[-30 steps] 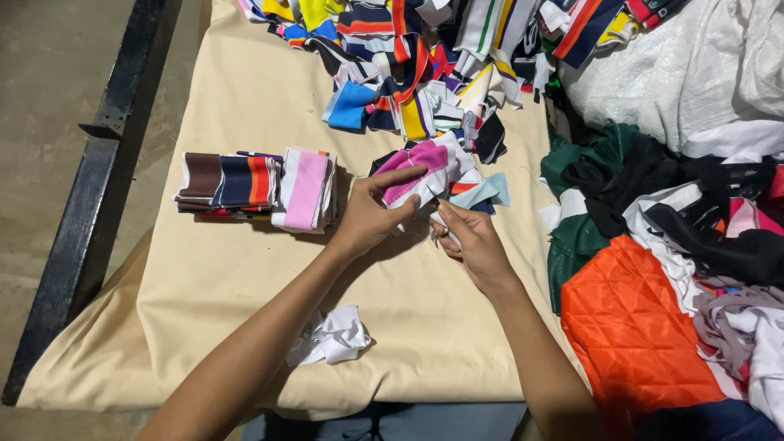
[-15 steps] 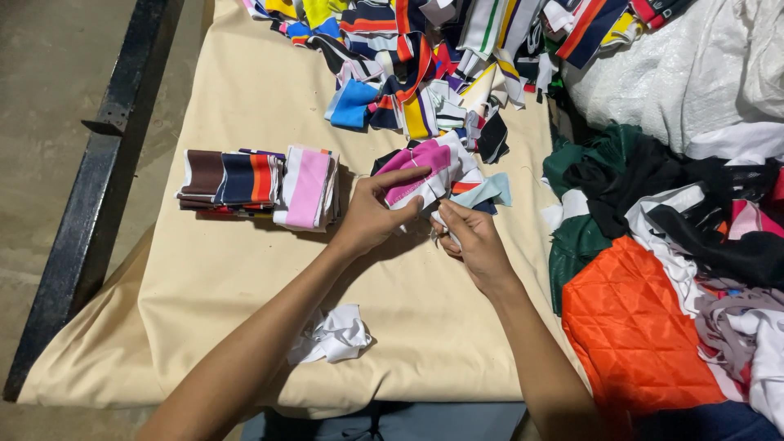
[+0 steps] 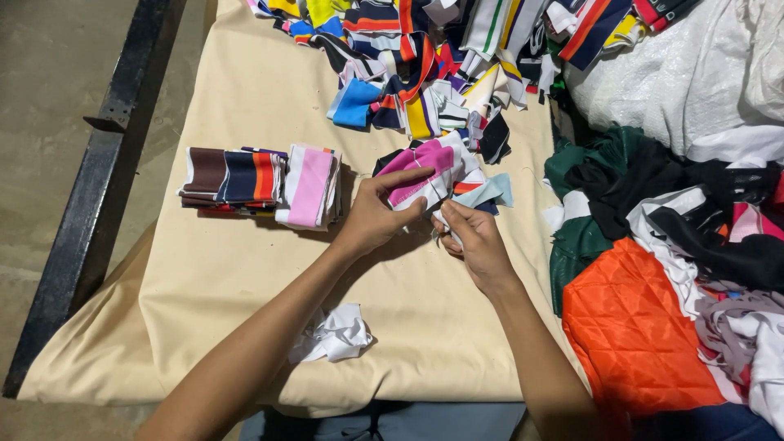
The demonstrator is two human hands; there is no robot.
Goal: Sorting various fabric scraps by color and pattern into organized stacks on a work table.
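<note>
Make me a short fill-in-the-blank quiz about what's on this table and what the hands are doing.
1. Both hands, left hand and right hand, grip a strip that is white and ____.
2. The quilted fabric at the right is ____.
3. The neat stack lies to the ____ of the left hand.
4. The crumpled scrap near the table's front edge is ____.

Missing words: pink; orange; left; white
</note>
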